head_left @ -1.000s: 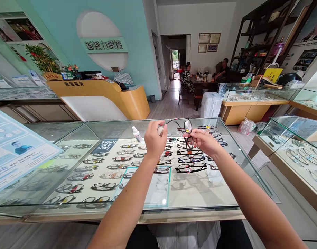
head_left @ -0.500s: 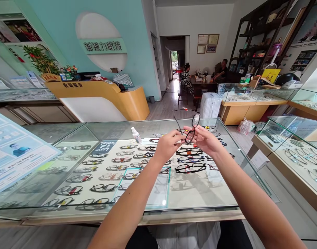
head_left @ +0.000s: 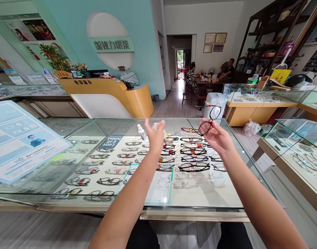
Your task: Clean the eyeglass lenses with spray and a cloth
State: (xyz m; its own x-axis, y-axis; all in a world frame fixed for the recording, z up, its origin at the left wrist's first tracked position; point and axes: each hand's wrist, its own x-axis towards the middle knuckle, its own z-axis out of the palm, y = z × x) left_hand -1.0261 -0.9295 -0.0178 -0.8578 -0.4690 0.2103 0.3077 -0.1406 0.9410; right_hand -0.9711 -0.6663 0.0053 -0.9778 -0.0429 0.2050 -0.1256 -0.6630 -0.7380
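Observation:
My right hand (head_left: 219, 138) pinches a pair of black-framed eyeglasses (head_left: 205, 128) by the rim near one lens. The glasses are held up and tilted above the glass counter, with a small red-and-white tag by one temple. To the left, my left hand (head_left: 155, 136) is raised over the counter with thumb and fingers spread apart. Something beige and crumpled, like a cloth (head_left: 156, 126), shows between those fingers; whether they touch it I cannot tell. Just left of this hand stands a small white spray bottle (head_left: 141, 132).
Rows of eyeglass frames (head_left: 194, 158) lie in and on the glass display counter (head_left: 212, 193). A blue-and-white leaflet (head_left: 23, 141) stands at the left. Another glass case (head_left: 298, 155) is at the right. Two people sit at a table in the back, near a wrapped suitcase (head_left: 215, 103).
My left hand has let go of the glasses and moved left, its fingers spreading. The right hand has shifted right with the glasses, and the view has turned slightly left.

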